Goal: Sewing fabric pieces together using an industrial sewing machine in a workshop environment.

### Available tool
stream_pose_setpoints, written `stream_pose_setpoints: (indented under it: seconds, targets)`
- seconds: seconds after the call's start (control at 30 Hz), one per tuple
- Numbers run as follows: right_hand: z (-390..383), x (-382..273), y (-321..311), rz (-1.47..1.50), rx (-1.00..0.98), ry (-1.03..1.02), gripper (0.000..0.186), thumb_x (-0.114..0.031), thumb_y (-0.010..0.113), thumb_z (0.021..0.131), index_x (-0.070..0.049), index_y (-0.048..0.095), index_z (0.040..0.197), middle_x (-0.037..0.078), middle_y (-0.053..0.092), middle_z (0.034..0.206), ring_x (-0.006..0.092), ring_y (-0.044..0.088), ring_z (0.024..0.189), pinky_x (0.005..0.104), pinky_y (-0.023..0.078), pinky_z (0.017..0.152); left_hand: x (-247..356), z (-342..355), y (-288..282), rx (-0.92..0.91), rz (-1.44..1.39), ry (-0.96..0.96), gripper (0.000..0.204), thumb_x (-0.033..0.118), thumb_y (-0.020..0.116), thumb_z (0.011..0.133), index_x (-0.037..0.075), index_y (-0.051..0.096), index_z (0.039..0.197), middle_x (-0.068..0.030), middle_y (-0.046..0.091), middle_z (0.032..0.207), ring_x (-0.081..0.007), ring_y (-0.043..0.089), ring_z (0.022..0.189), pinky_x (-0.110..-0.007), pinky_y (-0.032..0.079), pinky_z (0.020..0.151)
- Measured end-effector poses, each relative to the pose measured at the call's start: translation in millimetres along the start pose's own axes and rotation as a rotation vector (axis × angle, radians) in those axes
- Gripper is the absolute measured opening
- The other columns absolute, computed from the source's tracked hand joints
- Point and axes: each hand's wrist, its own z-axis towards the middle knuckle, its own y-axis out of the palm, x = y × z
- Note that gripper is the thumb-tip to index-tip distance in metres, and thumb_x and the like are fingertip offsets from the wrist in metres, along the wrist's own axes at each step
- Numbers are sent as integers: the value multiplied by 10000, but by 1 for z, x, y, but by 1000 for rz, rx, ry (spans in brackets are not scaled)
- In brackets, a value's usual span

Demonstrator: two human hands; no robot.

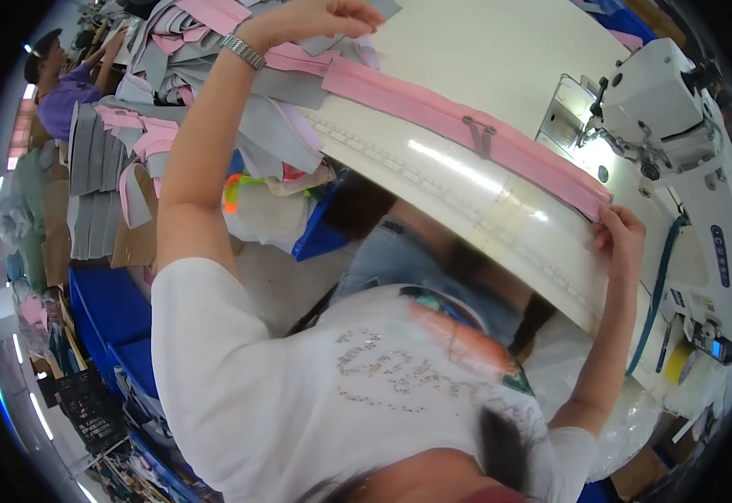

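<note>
"While the pink strip (416, 105) lies across the white table (466, 42), what are your fingers doing?"
"My right hand (621, 237) pinches its end near the sewing machine (655, 101), fingertips closed; my left hand (311, 18), loosely half-open, appears empty near the fabric pile (173, 63)."

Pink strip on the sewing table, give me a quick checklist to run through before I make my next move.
1. Right hand on the pink strip: ok, fingers at its right end.
2. Left hand on the strip: not ok, it is off it, beyond the strip's left part.
3. Strip stretched out without bunching: ok, it runs long across the table.
4. Dark pulls clear of the strip's ends: ok, they sit partway along.
5. Light at the sewing machine: ok, a bright glow shows by the needle area.
6. Needle up or down: cannot tell, too small and glaring.
</note>
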Motion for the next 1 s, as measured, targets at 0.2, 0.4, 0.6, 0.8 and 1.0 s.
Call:
stream_pose_setpoints:
  seconds: [0.2,0.4,0.6,0.8,1.0]
  targets:
    - [-2,12,-18,2,42,13,168,-213,663,857,-45,657,848,14,609,641,54,464,443,190,334,417,90,14,41,-41,-44,-80,414,249,655,859,68,604,1228,-74,670,912,-139,641,737,-267,503,675]
    - [-26,-2,-4,-164,28,20,245,-246,644,850,-32,644,729,-1,554,565,65,475,456,233,349,410,72,47,61,-236,242,276,221,216,680,786,-3,647,801,-87,544,625,-162,522,593,-323,452,597]
    - [-31,-24,16,-114,-174,-67,206,-197,648,858,-3,698,905,38,652,709,79,561,543,241,462,506,53,96,-72,499,448,-59,227,55,609,850,40,651,1072,-7,601,858,-51,551,702,-200,471,538]
    - [-58,4,6,-414,29,-443,192,-200,644,843,-29,697,912,99,695,815,204,649,702,315,504,681,57,209,-11,274,508,453,479,167,593,938,41,471,1384,-122,508,1366,-237,479,1257,-332,365,1041]
    - [-151,36,-40,-212,-113,-358,201,-217,652,844,-20,691,855,80,680,789,176,638,710,297,485,641,27,166,106,72,622,536,439,186,532,976,3,474,1370,-167,445,1438,-270,366,1371,-365,320,1100]
